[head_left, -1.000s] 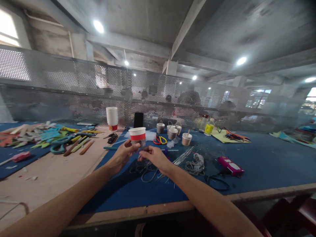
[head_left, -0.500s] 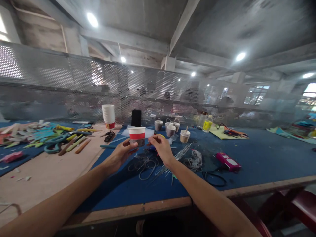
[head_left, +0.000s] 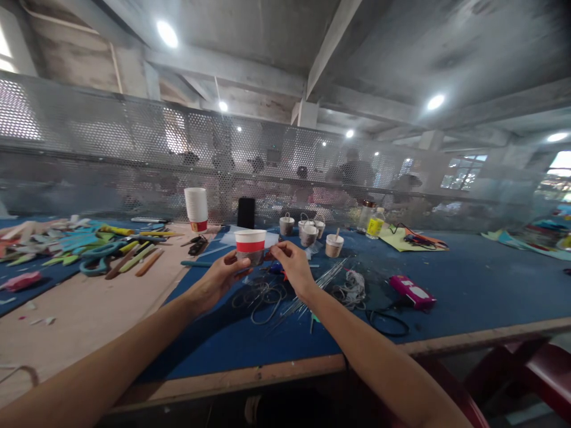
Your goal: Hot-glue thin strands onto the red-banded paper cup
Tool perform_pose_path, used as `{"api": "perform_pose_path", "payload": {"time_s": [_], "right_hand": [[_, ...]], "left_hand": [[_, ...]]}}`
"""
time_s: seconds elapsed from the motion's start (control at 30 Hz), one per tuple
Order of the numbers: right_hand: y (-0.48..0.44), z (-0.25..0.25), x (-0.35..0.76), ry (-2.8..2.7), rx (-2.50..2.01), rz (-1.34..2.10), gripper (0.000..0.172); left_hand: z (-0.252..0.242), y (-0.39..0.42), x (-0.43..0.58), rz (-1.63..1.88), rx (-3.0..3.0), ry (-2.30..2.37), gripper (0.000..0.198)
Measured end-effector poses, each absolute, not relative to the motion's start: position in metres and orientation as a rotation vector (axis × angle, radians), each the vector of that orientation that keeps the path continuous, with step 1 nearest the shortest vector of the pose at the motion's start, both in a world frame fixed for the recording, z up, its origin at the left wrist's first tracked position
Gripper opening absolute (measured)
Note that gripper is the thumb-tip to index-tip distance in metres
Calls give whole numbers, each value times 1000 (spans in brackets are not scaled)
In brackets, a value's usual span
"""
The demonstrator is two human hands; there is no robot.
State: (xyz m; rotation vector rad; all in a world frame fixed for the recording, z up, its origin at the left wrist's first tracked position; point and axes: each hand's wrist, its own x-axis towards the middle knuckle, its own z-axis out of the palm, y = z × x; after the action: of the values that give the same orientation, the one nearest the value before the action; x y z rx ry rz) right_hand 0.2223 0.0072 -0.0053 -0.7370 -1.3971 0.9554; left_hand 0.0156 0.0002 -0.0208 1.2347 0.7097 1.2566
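Observation:
Above the blue table mat, my left hand (head_left: 218,280) holds a paper cup (head_left: 250,241) upright, its fingers round the lower part. The cup is white at the rim with a red band, and its lower part is grey. My right hand (head_left: 291,263) is close by the cup's right side, thumb and fingers pinched together. What lies between those fingertips is too small to make out. Below the hands lie a loose grey cord (head_left: 267,303) and a bundle of thin wires (head_left: 321,288). Behind the right hand stand several small cups with grey sides and loop handles (head_left: 308,235).
A stack of paper cups (head_left: 197,208) and a dark phone (head_left: 246,213) stand at the back. Scissors (head_left: 94,266), coloured tools and scraps lie left. A yellow-labelled bottle (head_left: 375,223) and a magenta box (head_left: 412,291) are right. A perforated metal screen (head_left: 267,148) runs behind.
The cup has shifted slightly right, and my right fingertips are now closer to its side. My left hand keeps its hold.

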Motion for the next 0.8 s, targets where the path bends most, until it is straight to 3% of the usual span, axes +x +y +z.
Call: {"api": "perform_pose_path", "payload": {"time_s": [0.8], "right_hand": [[12,-10,223,-1415,-771,939,24]], "left_hand": [[-21,0,16,1252,1222,715,52]]}}
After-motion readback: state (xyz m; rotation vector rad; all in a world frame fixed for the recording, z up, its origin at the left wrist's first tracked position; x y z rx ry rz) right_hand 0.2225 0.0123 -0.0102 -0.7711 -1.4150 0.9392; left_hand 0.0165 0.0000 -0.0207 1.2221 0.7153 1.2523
